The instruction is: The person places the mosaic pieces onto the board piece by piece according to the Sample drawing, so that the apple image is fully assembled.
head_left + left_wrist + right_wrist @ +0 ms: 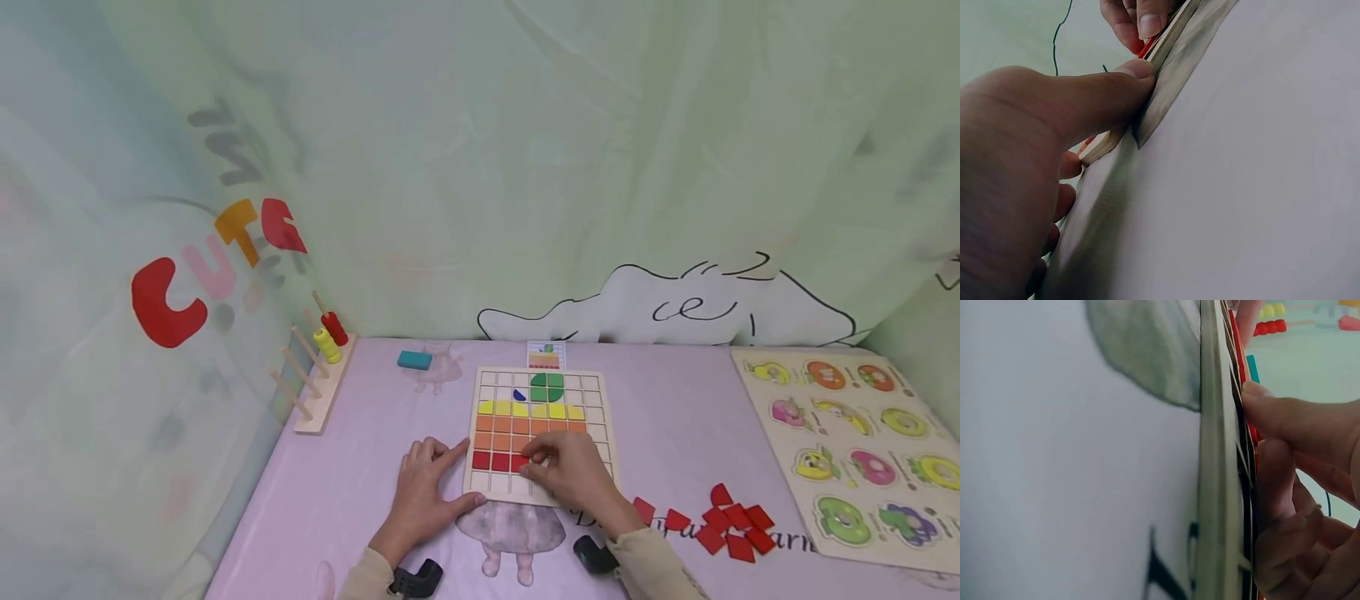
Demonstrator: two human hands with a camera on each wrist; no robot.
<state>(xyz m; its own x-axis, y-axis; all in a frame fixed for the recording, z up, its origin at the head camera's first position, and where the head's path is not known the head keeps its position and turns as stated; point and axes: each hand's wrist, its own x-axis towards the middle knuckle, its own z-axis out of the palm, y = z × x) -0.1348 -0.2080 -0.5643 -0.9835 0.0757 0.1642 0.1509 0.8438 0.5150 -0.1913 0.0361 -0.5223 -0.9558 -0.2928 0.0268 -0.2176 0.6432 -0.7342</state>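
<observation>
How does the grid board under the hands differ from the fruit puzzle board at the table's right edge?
The grid board is smaller and ruled into square cells; the fruit puzzle board is larger, with shaped fruit pieces. The grid board holds rows of flat yellow, orange and red tiles under a green shape; the fruit puzzle board shows mixed colours. The left hand braces the grid board and the right hand works on it; the fruit puzzle board lies untouched. Both are pale wood, flat on the table.

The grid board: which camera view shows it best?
The head view. There the whole grid board shows from above, with its yellow, orange and red rows. The left wrist view shows only its edge, touched by the left hand. The right wrist view shows its edge side-on beside the right hand.
</observation>
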